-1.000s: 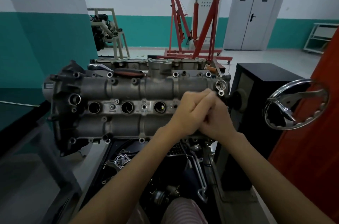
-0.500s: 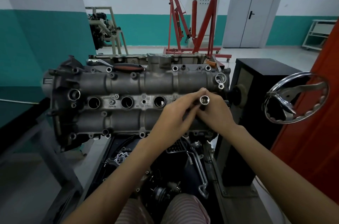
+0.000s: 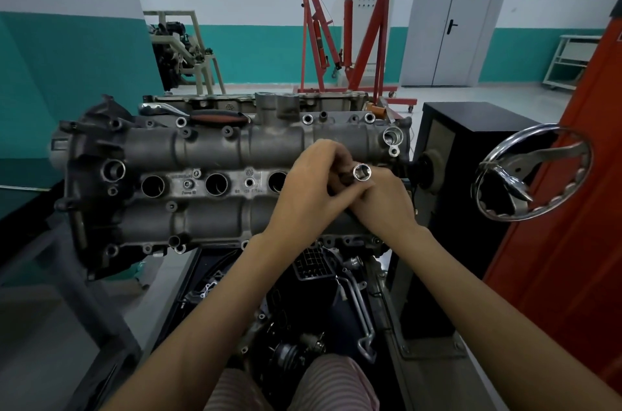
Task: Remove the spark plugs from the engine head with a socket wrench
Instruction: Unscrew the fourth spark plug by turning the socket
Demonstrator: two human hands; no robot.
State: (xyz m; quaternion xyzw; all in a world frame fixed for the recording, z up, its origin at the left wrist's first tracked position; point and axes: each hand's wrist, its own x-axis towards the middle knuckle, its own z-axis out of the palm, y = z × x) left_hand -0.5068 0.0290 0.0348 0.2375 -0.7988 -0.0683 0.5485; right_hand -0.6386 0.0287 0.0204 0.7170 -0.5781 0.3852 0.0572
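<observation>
**Socket in hand at the fourth well**

We had both hands together over the right end of the engine head (image 3: 208, 155), just in front of the row of spark plug wells. Our right hand (image 3: 387, 205) was wrapped around the socket (image 3: 361, 172), whose open chrome mouth pointed up and toward us, while our left hand (image 3: 309, 188) lay across from the left with its fingers closed on the dark shank below the socket's rim. We could not tell whether a plug sat inside the socket; its mouth looked hollow.

We judged the step to be work at the rightmost well, which our hands hid entirely. Three open wells (image 3: 215, 183) showed to the left of our hands, well apart from them, and no plug tops were visible in them. Whether they were already emptied we could not say.

A red-handled tool (image 3: 218, 116) lay on the far edge of the head, untouched and well clear of both hands. It might have been the wrench handle, though we could not be sure.

The next move, as we judged it, called for turning the socket mouth-down, lining it up with a well and seating it squarely before any turning force went on, since a tilted socket could slip.
</observation>
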